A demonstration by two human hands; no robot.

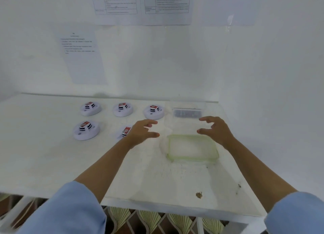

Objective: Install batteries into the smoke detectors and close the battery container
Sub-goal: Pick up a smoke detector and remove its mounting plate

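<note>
Toward the far right corner of the white table [52,163] sits a clear rectangular plastic battery container [184,126], lidless, with a blurred row of dark batteries [188,113] along its far side. Just in front lies its green-rimmed transparent lid [216,151]. The left hand [142,133] and right hand [217,128] hover on either side of the container, fingers spread and loosely curved, gripping nothing. Five round white smoke detectors [85,130] lie towards the far left; the nearest is partly hidden by the left hand.
</note>
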